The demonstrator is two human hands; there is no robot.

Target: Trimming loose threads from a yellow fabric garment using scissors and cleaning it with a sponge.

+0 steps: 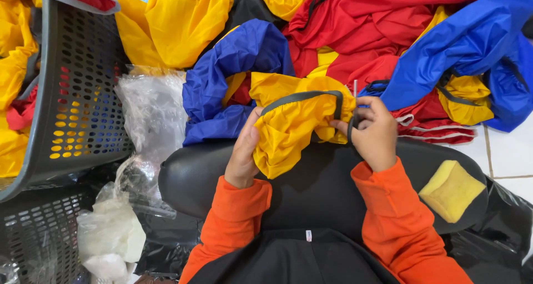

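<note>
Crumpled yellow garment, grey elastic trim.

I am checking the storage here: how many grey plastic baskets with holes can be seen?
2. One grey basket stands at upper left, holding yellow and red fabric. A second basket lies at lower left, partly under clear plastic bags. Others may be hidden under the cloth.
</note>
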